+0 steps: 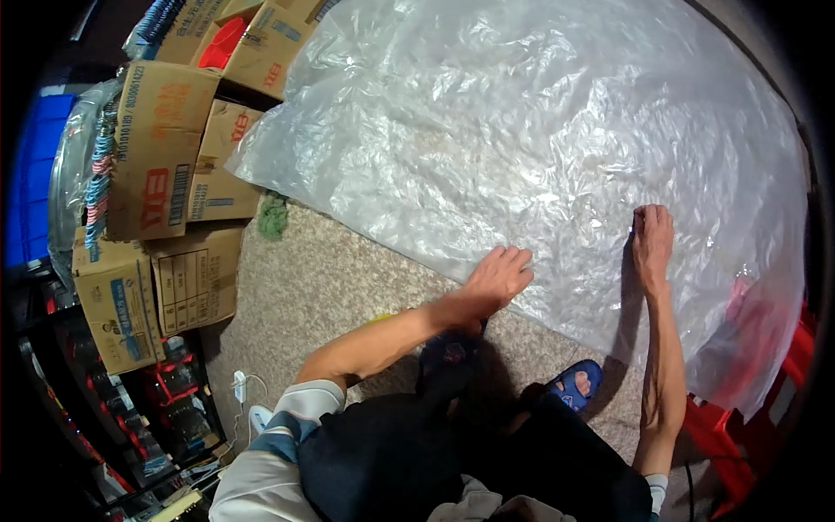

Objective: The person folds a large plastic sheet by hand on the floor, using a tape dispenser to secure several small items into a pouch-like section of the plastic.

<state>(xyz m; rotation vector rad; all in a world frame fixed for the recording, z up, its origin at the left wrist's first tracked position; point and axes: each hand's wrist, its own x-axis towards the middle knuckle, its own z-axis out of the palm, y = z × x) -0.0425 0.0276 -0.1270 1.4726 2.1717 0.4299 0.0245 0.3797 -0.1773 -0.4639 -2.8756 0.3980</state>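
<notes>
A large, crinkled clear plastic sheet (487, 130) lies spread over the floor in front of me. At its near edge, my left hand (500, 277) is closed, with curled fingers gripping the plastic. Farther right and a bit farther out, my right hand (652, 239) is also closed, its fingertips pinching the sheet's surface. My palms face down, so what lies under the fingers is hidden. The sheet's right end drapes over something red.
Stacked cardboard boxes (161, 148) stand at the left, some touching the sheet's corner. A red plastic stool-like object (726, 444) is at the lower right. A green tuft (272, 217) lies on the speckled floor (322, 270). A white power strip (239, 387) and cables sit lower left.
</notes>
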